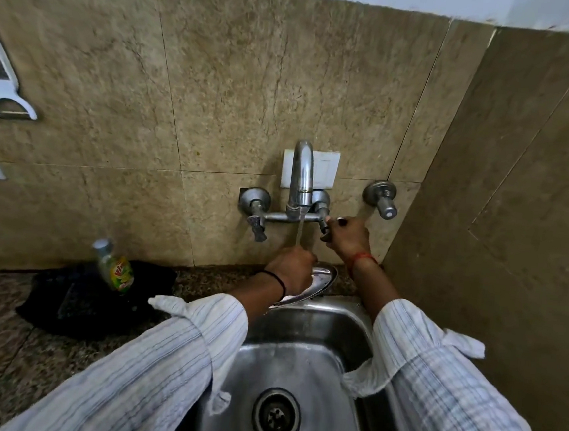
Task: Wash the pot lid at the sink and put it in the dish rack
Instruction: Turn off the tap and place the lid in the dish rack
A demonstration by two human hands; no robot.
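A steel pot lid (320, 282) is held tilted over the back of the steel sink (315, 324), under the tap spout (302, 172). My left hand (292, 267) grips the lid's near edge, and a thin stream of water falls onto that hand. My right hand (345, 236) is closed around the right tap handle (323, 224), just right of the spout. Much of the lid is hidden behind my left hand. No dish rack is in view.
A dish soap bottle (115, 267) stands on a black cloth (90, 298) on the speckled counter left of the sink. A second valve (381, 198) juts from the wall at the right. A side wall (498, 234) closes in on the right. A white peeler (2, 87) hangs at far left.
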